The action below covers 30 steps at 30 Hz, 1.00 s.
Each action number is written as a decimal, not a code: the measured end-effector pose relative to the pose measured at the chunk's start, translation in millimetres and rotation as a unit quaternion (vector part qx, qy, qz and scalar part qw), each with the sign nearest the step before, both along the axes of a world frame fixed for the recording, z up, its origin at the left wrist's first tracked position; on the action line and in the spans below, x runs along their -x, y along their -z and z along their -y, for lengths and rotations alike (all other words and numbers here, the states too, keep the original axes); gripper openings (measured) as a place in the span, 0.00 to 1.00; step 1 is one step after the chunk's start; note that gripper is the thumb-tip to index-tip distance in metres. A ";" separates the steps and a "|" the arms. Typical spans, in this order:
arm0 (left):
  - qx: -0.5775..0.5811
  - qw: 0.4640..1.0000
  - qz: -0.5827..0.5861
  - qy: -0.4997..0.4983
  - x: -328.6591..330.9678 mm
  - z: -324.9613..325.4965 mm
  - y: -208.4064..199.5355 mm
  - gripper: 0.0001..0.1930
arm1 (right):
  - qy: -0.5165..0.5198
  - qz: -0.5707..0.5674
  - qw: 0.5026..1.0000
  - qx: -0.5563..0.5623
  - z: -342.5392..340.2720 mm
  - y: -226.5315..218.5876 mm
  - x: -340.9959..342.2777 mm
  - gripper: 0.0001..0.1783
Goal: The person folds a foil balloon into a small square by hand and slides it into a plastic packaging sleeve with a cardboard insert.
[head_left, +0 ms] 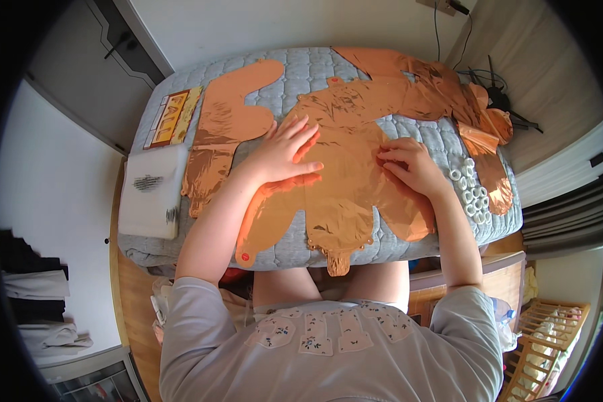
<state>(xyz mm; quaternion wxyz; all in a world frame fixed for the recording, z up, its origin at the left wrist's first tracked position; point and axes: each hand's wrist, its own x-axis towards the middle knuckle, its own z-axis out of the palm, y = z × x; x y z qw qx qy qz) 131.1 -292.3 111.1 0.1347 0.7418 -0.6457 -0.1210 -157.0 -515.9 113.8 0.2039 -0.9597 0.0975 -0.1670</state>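
The person leans over a foil balloon (342, 181), copper-coloured and deflated, spread on the grey quilted mattress (295, 87). The left hand (285, 151) lies flat and open on it, pressing it down without gripping; the right hand (412, 164) pinches a fold near its edge with curled fingertips. This looks like smoothing and flattening; the next move seems to call for steady, gentle pressure, since the foil creases easily.

Left hand (285, 151) and right hand (412, 166) press flat on copper foil balloon (345, 184).
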 end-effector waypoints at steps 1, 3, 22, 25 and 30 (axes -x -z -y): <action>-0.001 1.000 0.011 0.001 -0.1 0.5 2.3 0.49 | -0.001 0.004 1.000 0.002 -0.8 -0.2 -0.9 0.13; -0.006 1.000 0.024 0.003 1.5 0.6 3.7 0.50 | -0.001 0.001 1.000 -0.005 -1.6 -0.4 -1.6 0.13; -0.040 0.998 0.040 0.008 2.4 5.4 4.1 0.58 | 0.000 0.005 0.999 -0.038 2.0 2.1 -2.5 0.15; -0.041 0.999 0.033 0.007 2.7 4.7 3.3 0.58 | -0.011 0.025 0.999 -0.029 2.6 3.6 -4.0 0.14; -0.039 0.999 0.034 0.008 3.8 3.9 3.1 0.59 | -0.003 0.019 0.987 -0.157 9.7 3.3 -7.2 0.13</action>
